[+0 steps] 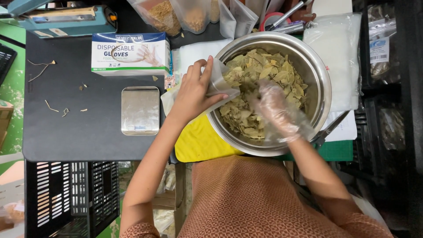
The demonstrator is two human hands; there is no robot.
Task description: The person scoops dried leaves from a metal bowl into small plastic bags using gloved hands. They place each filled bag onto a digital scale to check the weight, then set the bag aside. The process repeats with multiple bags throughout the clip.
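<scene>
Far to the left of the left hand (194, 90), a black crate (70, 198) sits below the near edge of the dark desk (75, 128), whose top offers the most open room, carrying only scattered stems and leaf bits. Just left of that hand lies a small steel kitchen scale (140, 110), and beyond it, farther from the person, stands a box of disposable gloves (131, 53), with a teal heat sealer (61, 17) at the far left corner. The left hand's grip is closed around a small clear plastic bag (220, 81), thumb and fingers pinching its mouth and holding it tilted over the left rim of the large steel bowl (321, 75). Under the wrist a yellow cloth (198, 143) pokes out from beneath the bowl. Right of this grip, the bowl is filled with dried bay leaves (264, 70). The right hand (275, 110), wearing a thin clear plastic glove, is pressed down into the leaves with fingers curled loosely among them; whether its grip has closed on any leaves I cannot tell. Just right of that hand the bowl's rim nearly meets a pair of scissors (328, 130) and a stack of clear bags (337, 57), leaving little room on that side.
</scene>
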